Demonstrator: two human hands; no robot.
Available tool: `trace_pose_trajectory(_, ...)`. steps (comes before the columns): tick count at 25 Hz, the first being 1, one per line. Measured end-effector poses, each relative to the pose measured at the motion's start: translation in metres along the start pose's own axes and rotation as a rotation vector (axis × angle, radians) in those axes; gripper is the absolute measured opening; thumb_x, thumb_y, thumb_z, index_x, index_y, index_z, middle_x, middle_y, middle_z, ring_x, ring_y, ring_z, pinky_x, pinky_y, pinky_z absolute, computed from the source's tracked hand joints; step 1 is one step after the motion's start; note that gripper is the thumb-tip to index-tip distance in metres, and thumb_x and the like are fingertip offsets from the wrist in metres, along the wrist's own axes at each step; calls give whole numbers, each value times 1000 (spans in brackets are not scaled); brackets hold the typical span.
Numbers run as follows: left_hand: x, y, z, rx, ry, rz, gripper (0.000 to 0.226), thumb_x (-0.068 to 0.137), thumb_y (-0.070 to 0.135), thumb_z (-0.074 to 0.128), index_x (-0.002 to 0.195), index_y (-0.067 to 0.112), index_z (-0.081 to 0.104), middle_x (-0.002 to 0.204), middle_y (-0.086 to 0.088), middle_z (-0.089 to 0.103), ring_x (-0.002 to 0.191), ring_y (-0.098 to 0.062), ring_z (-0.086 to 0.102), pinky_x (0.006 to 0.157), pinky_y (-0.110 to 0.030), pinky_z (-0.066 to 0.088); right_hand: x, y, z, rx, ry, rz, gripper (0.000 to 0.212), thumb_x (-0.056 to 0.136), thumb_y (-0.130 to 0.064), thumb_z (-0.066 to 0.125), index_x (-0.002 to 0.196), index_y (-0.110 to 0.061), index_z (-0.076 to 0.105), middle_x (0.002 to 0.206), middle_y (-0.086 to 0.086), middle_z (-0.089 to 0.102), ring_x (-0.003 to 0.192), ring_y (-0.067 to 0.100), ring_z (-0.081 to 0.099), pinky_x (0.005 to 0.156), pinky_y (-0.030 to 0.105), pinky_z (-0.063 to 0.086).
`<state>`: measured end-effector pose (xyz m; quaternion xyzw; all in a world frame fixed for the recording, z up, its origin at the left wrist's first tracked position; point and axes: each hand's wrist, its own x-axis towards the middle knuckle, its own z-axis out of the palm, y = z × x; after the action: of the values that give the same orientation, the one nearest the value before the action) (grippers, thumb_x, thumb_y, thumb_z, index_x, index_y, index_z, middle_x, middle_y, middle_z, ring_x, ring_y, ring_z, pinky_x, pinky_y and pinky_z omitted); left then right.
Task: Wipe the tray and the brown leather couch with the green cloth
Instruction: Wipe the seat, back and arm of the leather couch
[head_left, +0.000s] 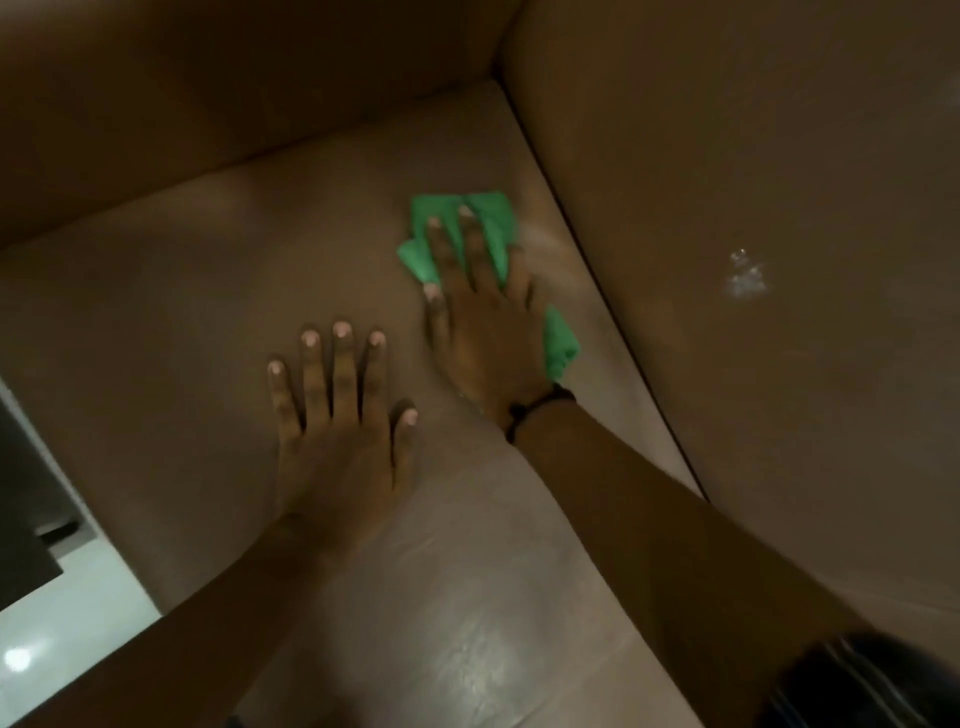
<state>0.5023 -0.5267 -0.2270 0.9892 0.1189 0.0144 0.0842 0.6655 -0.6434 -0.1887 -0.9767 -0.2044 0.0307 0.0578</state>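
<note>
The brown leather couch (182, 312) fills the view, its seat cushion under both hands. My right hand (478, 322) lies flat with spread fingers on the green cloth (493, 218), pressing it onto the seat near the seam by the right armrest. Cloth shows past the fingertips and beside the wrist. My left hand (337, 415) rests palm down on the bare seat to the left, fingers apart, holding nothing. No tray is in view.
The backrest (208, 88) rises at the top and the armrest (779, 208) at the right, with a small wet shiny patch (745, 275) on it. White floor (67, 623) and a dark object (26, 509) lie at the lower left.
</note>
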Motion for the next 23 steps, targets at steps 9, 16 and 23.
trace_pose_trajectory(9, 29, 35, -10, -82, -48, -6, 81, 109, 43, 41, 174, 0, 21, 182, -28, 22, 169, -50, 20, 137, -70, 13, -139, 66, -33, -9, -106, 306, 67, 110, -46, 30, 172, -26, 15, 179, 4, 16, 145, 44, 44, 110, 57, 45)
trace_pose_trajectory(16, 34, 28, 12, -34, 38, 39, 78, 114, 49, 27, 177, 4, 10, 183, -27, 16, 170, -46, 10, 140, -60, -3, 75, 29, -10, -122, 100, -3, 59, 107, -44, 41, 161, -22, 49, 166, 6, 48, 137, 39, 53, 105, 48, 44)
trace_pose_trajectory(23, 29, 40, -6, -89, -30, -22, 80, 110, 43, 41, 175, 1, 21, 181, -29, 22, 169, -48, 18, 138, -68, 14, -129, 90, -40, -133, -194, 117, 66, 110, -48, 23, 172, -28, 10, 180, 0, 7, 156, 37, 28, 116, 59, 38)
